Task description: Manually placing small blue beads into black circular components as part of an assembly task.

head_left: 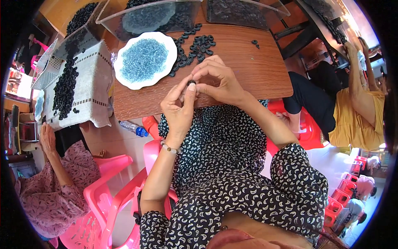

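Just over the near edge of the brown wooden table (257, 79), both my hands meet at a small round black piece (191, 82). My left hand (179, 101) pinches it between thumb and fingers. From the other side, my right hand (224, 85) closes its thumb and fingertips on the same spot; whether it holds a second tiny part is hidden. Beyond my hands lies a loose heap of similar black pieces (202, 44). To its left, a white scallop-edged plate (124, 79) carries many tiny clear bluish bits.
Clear plastic bins (149, 14) of black pieces stand along the table's far side. At left, a cloth-covered table (97, 83) bears more of them, with a co-worker's hand (47, 139) beside it. Another person in yellow (358, 116) sits at right. Pink chairs (112, 182) and a bottle (134, 128) are below.
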